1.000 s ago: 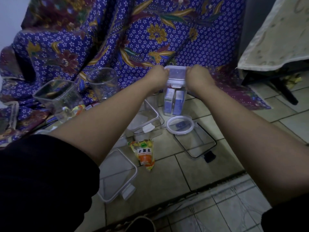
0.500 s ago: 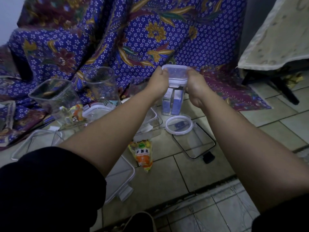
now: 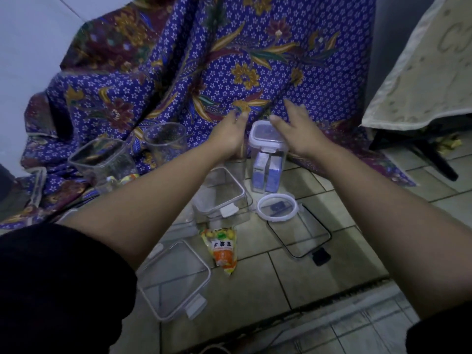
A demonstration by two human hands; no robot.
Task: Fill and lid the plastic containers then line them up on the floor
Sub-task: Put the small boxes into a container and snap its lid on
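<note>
- Tall clear plastic container (image 3: pixel 268 164) of blue packets is standing lidded on the tiled floor (image 3: pixel 255 290).
- Left hand (image 3: pixel 227 135) and right hand (image 3: pixel 300 135) are flanking it, released.
- Probably light, stiff and slippery; gripping opposite walls suits it.

— Back of scene?
— Batik cloth (image 3: pixel 229 60), purple-blue, small white flowers, gold and maroon blossoms. Draped in folds over something hidden, spilling onto floor tiles (image 3: pixel 319 277).
— Tiles?
— Beige-grey, dark grout. Crossed near the bottom by a dark strip (image 3: pixel 332 298); paler patterned tiles (image 3: pixel 357 328) on the near side.
— Upper left?
— Pale wall (image 3: pixel 30 34), just beside the batik.
— Right edge?
— Cream cloth (image 3: pixel 421 72), hemmed, faint woven pattern, hanging over an edge. Beneath it a dark slanted leg (image 3: pixel 434 162), touching the floor. Yellow scraps (image 3: pixel 449 143) near its top, too blurred to name.
</note>
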